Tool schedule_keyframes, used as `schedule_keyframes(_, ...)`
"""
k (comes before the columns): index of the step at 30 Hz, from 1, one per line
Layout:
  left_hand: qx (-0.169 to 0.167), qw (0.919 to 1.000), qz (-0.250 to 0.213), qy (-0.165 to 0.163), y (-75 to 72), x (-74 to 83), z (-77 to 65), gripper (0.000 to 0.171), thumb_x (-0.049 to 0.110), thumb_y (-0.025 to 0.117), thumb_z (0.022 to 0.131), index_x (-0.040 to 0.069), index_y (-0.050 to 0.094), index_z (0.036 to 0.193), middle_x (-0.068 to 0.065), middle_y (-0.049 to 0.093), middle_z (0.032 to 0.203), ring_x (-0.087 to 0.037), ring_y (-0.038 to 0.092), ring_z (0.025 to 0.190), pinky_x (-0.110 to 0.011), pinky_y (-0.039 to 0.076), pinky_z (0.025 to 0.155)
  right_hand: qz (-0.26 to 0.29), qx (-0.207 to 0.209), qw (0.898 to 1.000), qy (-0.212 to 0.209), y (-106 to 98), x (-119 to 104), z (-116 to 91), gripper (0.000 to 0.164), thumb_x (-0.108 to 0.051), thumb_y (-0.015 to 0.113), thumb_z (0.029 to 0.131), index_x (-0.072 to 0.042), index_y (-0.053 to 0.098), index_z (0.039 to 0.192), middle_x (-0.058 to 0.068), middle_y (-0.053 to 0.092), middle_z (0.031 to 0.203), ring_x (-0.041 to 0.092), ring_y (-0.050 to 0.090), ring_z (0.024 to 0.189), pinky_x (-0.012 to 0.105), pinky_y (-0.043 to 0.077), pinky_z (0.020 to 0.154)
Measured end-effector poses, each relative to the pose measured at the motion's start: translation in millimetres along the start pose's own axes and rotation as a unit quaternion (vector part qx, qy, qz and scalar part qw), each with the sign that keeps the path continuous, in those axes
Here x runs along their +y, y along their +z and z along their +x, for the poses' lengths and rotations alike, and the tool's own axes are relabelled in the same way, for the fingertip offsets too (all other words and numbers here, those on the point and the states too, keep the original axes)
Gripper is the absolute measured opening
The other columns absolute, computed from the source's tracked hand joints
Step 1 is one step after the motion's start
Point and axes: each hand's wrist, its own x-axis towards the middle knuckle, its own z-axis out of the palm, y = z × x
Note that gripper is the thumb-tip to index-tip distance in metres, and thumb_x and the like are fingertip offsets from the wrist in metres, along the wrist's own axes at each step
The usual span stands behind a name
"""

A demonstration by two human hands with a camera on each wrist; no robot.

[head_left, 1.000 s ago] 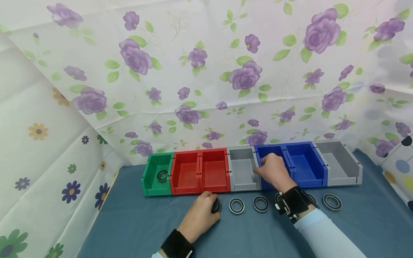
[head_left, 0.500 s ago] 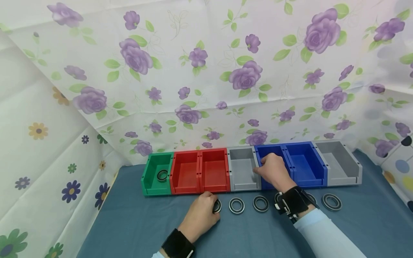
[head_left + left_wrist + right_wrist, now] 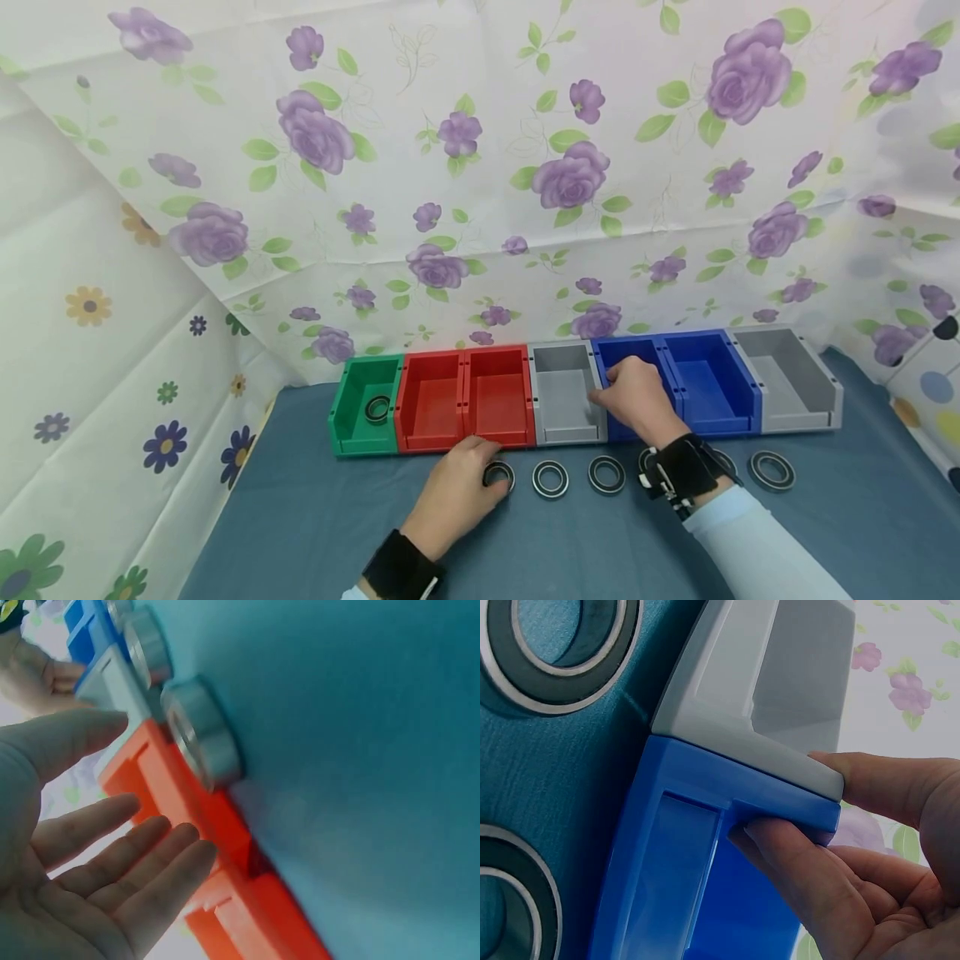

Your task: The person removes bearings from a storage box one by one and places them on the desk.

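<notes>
My left hand [image 3: 459, 493] is spread beside a ball bearing [image 3: 498, 477], a metal ring with a dark seal, on the blue cloth. In the left wrist view the left fingers [image 3: 142, 855] stand apart from the nearest bearing [image 3: 202, 735], with nothing between them and the thumb. My right hand [image 3: 636, 398] pinches the adjoining walls of a grey bin [image 3: 566, 396] and a blue bin [image 3: 622, 430]. The right wrist view has the thumb on the grey side and the fingertips [image 3: 776, 836] inside the blue bin.
Several bearings lie in a row before the bins, including one bearing [image 3: 551, 479] and another bearing [image 3: 771, 471]; my right wrist partly covers others. A green bin [image 3: 363, 442] holds a bearing [image 3: 377, 408]. Two red bins [image 3: 498, 400] adjoin it. A flowered curtain [image 3: 480, 167] hangs behind.
My left thumb and fingers have parted from around the bearing, and the hand has shifted slightly left; more of the bearing shows. The right hand has stayed in place.
</notes>
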Motion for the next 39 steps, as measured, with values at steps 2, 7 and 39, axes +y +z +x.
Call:
schedule_keyframes(2,0.014,0.9999,-0.003,-0.006,-7.3,-2.9,1.9,0.049,0.035,0.075,0.076,0.014,0.062,0.118,0.000,0.057,0.109,-0.010,0.054,0.094,-0.030,0.048,0.079,0.000,0.002,1.000,-0.002,0.0,0.1,0.0,0.048,-0.027,0.073,0.077,-0.015,0.030,0.058,-0.004,0.021,0.057,0.012,0.023,0.045,0.026,0.022,0.042)
schedule_keyframes(7,0.073,0.9970,-0.011,-0.022,-26.3,-16.0,7.2,0.048,0.034,0.075,0.076,0.015,0.062,0.118,0.001,0.058,0.110,-0.011,0.055,0.095,-0.029,0.049,0.077,-0.001,0.004,1.000,-0.004,0.3,0.4,0.0,0.048,-0.027,0.073,0.077,-0.015,0.031,0.058,-0.004,0.022,0.056,0.012,0.024,0.045,0.026,0.022,0.042)
schedule_keyframes(39,0.085,0.9900,-0.017,-0.111,-62.6,-133.3,30.0,0.057,0.001,0.048,0.091,0.002,0.027,0.144,-0.023,0.029,0.143,-0.038,0.027,0.131,-0.052,0.033,0.097,-0.003,0.008,1.000,-0.007,1.8,1.7,1.1,0.050,-0.027,0.074,0.076,-0.015,0.029,0.058,-0.004,0.020,0.057,0.012,0.021,0.046,0.026,0.020,0.042)
